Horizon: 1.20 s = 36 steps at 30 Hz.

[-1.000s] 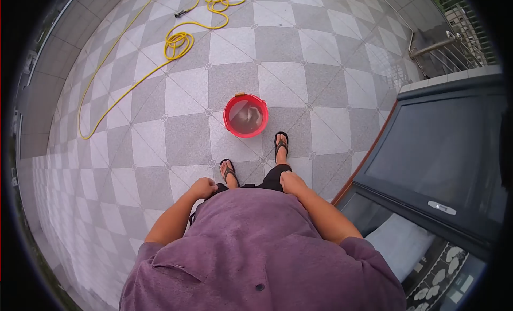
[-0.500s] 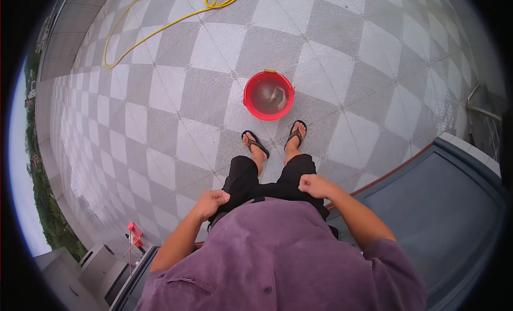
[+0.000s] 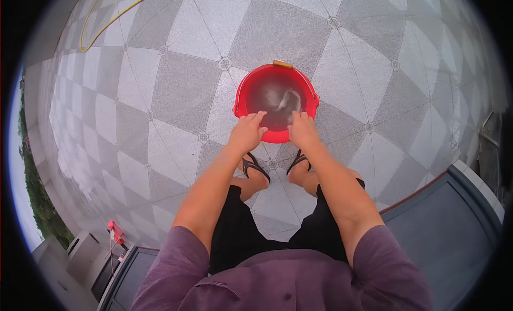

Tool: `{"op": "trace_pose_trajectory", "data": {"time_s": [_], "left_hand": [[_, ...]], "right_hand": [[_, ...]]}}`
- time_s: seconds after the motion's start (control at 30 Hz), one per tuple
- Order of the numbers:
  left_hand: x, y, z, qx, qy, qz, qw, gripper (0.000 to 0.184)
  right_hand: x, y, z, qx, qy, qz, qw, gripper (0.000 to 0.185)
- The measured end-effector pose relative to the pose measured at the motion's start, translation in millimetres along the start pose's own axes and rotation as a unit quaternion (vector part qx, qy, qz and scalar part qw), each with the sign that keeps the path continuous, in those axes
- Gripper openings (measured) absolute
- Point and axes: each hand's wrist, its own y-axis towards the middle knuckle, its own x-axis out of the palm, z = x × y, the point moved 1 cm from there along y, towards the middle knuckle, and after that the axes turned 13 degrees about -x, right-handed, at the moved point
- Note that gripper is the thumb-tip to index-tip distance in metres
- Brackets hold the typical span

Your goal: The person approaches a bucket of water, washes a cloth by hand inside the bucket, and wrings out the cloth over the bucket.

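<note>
While the left hand (image 3: pixel 248 132) and the right hand (image 3: pixel 303 131) hang apart at the near rim of the red bucket (image 3: pixel 276 137), nothing looks gripped: fingers loose, thumbs standing off. Whether either palm touches the plastic, I can't tell from here! The bucket stands upright on the tiled floor (image 3: pixel 181 92), just ahead of the black sandals (image 3: pixel 256 166). And look at that cloudy water (image 3: pixel 262 109), with a pale form (image 3: pixel 283 100) showing in it, perhaps cloth, too murky to call. Trouble, as I judge it, sits at this near edge: weight leaned on one side could tip the bucket towards the feet and slop water over the tiles, leaving a patch that might turn slippery underfoot. Too quick a plunge, and a splash could hit the black shorts (image 3: pixel 227 225). Over on the far rim, away from both hands, lies the handle's tan grip (image 3: pixel 282 64); one knock could swing it across the mouth and catch a wrist. The yellow hose (image 3: pixel 115 20), well apart, seems little threat.
</note>
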Motion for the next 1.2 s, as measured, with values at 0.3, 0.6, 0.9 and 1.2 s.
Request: {"op": "trace_pose_trajectory", "data": {"time_s": [0.3, 0.6, 0.9, 1.2], "left_hand": [[134.8, 147.5, -39.1, -0.152, 0.066, -0.049, 0.985, 0.063], [150.1, 160.9, -50.7, -0.334, -0.647, 0.002, 0.686, 0.055], [147.3, 160.6, -56.2, -0.156, -0.812, -0.276, 0.491, 0.057], [157.7, 163.9, -52.2, -0.13, -0.813, -0.199, 0.532, 0.052]], "right_hand": [[120.2, 134.6, 95.9, 0.201, 0.104, 0.066, 0.972, 0.075], [108.8, 144.5, 88.3, 0.104, 0.636, 0.238, 0.727, 0.028], [56.3, 45.1, -32.8, -0.317, 0.325, 0.233, 0.86, 0.036], [86.7, 95.1, -24.1, -0.247, 0.105, 0.303, 0.914, 0.028]]}}
